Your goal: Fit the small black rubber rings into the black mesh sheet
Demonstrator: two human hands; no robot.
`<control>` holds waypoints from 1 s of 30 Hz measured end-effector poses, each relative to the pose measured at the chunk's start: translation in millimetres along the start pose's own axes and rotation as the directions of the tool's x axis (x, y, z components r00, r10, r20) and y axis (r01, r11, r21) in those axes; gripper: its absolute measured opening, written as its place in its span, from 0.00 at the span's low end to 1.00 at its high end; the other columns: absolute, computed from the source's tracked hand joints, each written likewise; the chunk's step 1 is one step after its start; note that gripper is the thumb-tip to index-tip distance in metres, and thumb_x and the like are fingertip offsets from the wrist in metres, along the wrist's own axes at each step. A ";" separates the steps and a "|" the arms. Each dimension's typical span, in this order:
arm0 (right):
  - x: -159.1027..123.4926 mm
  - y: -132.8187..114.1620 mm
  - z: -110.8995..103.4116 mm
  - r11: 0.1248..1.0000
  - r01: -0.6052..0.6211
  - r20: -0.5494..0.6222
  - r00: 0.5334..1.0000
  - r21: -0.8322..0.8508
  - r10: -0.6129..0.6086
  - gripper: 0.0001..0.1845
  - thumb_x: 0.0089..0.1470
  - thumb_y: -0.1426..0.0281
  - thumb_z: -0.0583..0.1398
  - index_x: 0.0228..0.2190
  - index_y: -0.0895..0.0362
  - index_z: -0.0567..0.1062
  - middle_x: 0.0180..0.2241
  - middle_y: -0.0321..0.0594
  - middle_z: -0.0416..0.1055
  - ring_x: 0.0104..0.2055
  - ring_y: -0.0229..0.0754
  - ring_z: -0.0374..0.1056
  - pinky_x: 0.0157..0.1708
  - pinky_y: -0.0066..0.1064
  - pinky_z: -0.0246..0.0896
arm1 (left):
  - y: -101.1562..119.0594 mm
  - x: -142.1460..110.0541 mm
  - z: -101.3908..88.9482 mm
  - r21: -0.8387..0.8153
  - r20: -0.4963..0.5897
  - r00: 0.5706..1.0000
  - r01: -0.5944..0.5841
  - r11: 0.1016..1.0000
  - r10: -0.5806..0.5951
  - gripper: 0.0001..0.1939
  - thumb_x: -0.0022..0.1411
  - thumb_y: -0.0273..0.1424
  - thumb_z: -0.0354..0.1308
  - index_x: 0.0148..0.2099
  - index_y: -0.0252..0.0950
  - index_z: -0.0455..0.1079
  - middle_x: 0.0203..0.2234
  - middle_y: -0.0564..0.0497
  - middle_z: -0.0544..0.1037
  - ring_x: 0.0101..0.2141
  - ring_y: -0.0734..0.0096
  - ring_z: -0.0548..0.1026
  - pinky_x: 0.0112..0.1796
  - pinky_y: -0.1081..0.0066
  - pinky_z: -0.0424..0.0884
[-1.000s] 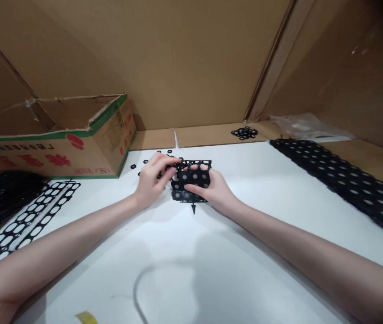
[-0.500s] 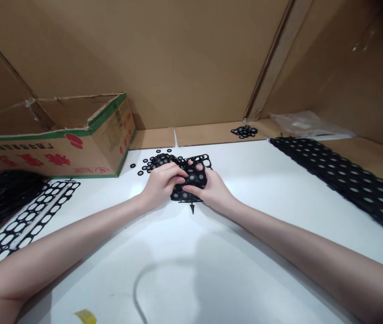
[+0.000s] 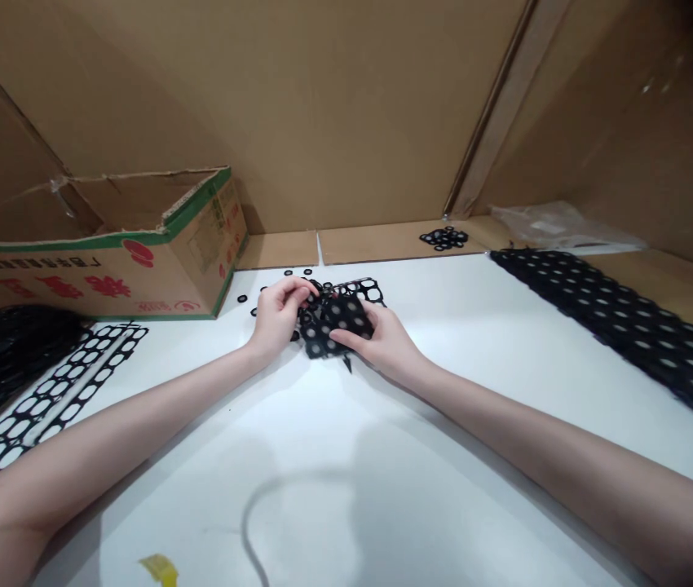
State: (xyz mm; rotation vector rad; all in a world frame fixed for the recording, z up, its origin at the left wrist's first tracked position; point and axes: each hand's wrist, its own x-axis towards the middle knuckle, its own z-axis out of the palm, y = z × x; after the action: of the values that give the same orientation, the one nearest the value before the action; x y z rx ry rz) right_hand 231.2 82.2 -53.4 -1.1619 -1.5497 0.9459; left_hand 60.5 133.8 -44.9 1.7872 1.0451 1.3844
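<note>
Black panel dotted with pale round spots is held at a slant, in the head view, near the middle of the white counter. Its right side is clasped by the right hand, thumb laid across the front. Beside small black rings, the left hand is bent, fingers drawn toward the thumb; whether anything is pinched cannot be told.

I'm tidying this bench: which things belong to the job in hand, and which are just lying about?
Apparently in the job:
- black piece, in the right hand
- loose rings, near the left hand

Apparently lying about:
- carton
- plastic bag
- yellow scrap
- long strip, untouched, perhaps related
</note>
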 end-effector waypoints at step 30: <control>-5.5 -2.4 -0.5 0.983 0.067 0.092 0.994 -0.169 -0.052 0.13 0.52 0.63 0.58 0.23 0.59 0.71 0.21 0.35 0.67 0.26 0.37 0.60 0.26 0.29 0.55 | 13.8 -16.4 2.3 0.213 0.353 0.803 -0.569 0.795 0.480 0.09 0.65 0.29 0.53 0.41 0.34 0.74 0.34 0.45 0.76 0.36 0.67 0.73 0.39 0.68 0.69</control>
State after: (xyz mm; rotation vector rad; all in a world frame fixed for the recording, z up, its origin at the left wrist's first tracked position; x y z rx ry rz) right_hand 231.6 76.2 -52.3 -1.2002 -1.7554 0.8455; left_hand 63.4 112.8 -41.2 2.5761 0.6463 1.2525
